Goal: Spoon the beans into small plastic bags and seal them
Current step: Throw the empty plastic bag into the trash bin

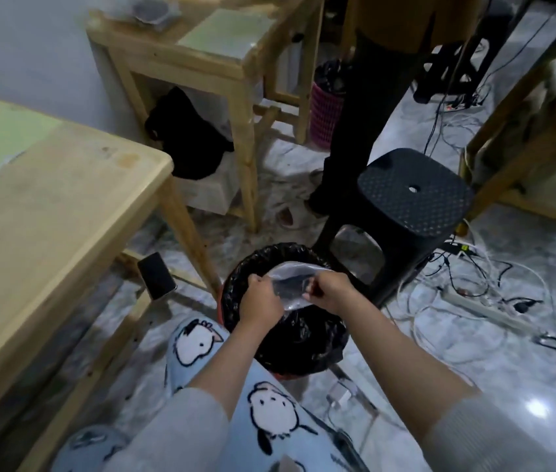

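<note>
Here both hands (pixel 291 296) pinch plastic bag (pixel 290 284), long axis left-right, over bin (pixel 235 284).

Sleeves: we see pale grey, finely ribbed knit on both arms, pushed up so the forearms are bare.
Left sleeve (pixel 181 434): its cuff ends just above the elbow, soft and thick-looking.
Right sleeve (pixel 494 437): we note the same grey knit, its ribbing plain to see at the frame's lower right.
Left hand (pixel 263 298): bare; we see no ring or watch.
Right hand (pixel 329 294): bare as well.
Trousers (pixel 269 413): light blue, fleecy, printed with white cartoon dog faces outlined in black, black ears drooping.
</note>
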The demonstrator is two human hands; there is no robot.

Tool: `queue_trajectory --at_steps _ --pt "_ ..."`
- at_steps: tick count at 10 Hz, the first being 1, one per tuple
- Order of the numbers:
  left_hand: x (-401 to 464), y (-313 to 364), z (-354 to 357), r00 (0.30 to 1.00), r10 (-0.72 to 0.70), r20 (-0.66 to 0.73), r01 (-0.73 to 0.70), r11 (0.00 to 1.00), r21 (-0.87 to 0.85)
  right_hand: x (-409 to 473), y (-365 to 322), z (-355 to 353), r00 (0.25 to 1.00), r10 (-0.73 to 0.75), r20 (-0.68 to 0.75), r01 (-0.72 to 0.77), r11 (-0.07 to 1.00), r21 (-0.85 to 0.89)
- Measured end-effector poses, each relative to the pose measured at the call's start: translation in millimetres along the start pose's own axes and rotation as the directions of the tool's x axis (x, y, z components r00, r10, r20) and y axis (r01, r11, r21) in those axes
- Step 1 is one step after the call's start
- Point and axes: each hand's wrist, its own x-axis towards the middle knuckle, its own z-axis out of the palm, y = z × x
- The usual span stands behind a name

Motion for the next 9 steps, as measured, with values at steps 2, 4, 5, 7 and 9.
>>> queue_trajectory --at_steps 2,4,5,7,9 --pt "32.7 -15.0 26.3 0.993 -0.032 0.118 0.028 0.999 0.032 35.9 12.6 5.9 0.993 0.11 -0.048 -0.106 0.991 0.084" --pt "48.8 -34.5 47.8 0.909 -0.03 0.416 0.004 0.998 0.064 27.1 3.6 15.6 0.952 0.267 0.149 -0.29 0.943 0.161" --pt "47.0 -37.7 47.7 0.877 -0.123 0.465 0.065 0.988 0.138 29.7 5.4 16.0 0.95 0.277 0.146 -0.307 0.915 0.262" --pt "29.6 -33.8 31.3 0.896 -0.162 0.413 0.159 0.986 0.042 25.7 13.6 17.3 0.939 0.222 0.264 -0.321 0.842 0.433" --pt "4.3 -28.6 11.1 0.945 -0.081 0.317 0.112 0.99 -0.082 6.3 21.9 16.1 0.954 0.112 0.276 -0.249 0.811 0.529"
